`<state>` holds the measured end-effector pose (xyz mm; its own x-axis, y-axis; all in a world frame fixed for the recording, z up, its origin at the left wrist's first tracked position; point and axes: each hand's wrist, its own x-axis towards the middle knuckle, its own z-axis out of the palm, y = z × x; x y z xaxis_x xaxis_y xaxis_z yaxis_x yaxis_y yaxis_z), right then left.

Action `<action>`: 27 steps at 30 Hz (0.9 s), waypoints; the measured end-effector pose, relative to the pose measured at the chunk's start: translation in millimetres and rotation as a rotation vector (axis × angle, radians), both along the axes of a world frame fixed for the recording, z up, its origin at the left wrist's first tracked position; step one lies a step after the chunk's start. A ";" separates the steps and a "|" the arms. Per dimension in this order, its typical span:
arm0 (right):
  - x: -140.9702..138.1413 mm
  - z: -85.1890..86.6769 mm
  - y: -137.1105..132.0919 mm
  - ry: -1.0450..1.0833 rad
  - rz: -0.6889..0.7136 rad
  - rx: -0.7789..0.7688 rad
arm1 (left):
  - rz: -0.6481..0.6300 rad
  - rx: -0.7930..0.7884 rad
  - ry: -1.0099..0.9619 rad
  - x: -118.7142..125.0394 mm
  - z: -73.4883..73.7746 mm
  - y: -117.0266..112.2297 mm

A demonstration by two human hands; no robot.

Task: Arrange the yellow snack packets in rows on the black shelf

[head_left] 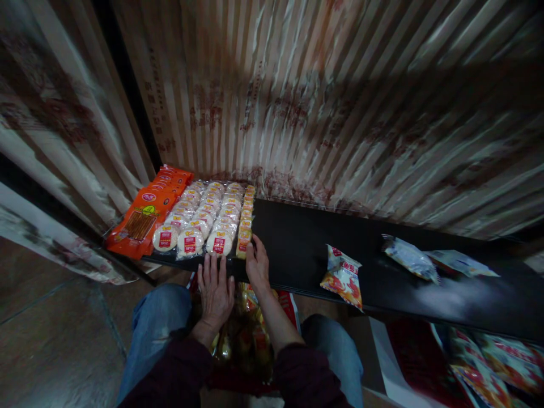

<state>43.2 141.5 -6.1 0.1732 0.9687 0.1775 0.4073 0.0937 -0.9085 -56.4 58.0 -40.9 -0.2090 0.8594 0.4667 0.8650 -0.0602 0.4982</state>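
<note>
Step in hand, as judged: squaring up the front of the yellow packs (245, 226), a narrow column at the right end of the stocked part of the black shelf (293, 235). Right hand (258, 269) was at the front pack, fingers along its near right side; couldn't tell whether they pinched it or only touched. Left hand (216, 294) lay at the shelf's front edge, just below the round cracker packs (207, 218), fingers slightly apart, nothing held; contact with the packs unclear. Crackers stood in three overlapping rows, orange packets (147, 207) left of them. Next move seemed to call for a light push keeping the column tight against the crackers, then a free hand down to the red-edged container (294, 311) between the knees, where more yellow-wrapped items (250, 297) showed. Risk: pressing hard could skew the overlap. A red-and-white packet (343, 276) and two bluish packets (410, 258) lay loose farther right on the shelf, well apart from both hands.
</note>
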 end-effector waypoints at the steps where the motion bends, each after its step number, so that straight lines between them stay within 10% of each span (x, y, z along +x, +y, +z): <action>1: 0.1 -0.1 -1.4 -0.001 -0.009 0.019 | -0.001 0.006 -0.009 0.2 -1.3 -0.1; 14: -5.4 -6.0 -92.9 -0.110 0.059 0.304 | -0.027 0.128 -0.136 -10.7 -2.5 -3.4; 27: -24.8 -27.8 -119.7 -0.036 0.276 -0.060 | -0.003 0.103 -0.364 -21.0 18.1 -11.2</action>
<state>18.4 21.8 -34.0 -0.1042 0.9873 0.1201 0.4057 0.1524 -0.9012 -77.4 46.9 -22.8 -0.3749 0.8125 0.4465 0.6319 -0.1284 0.7643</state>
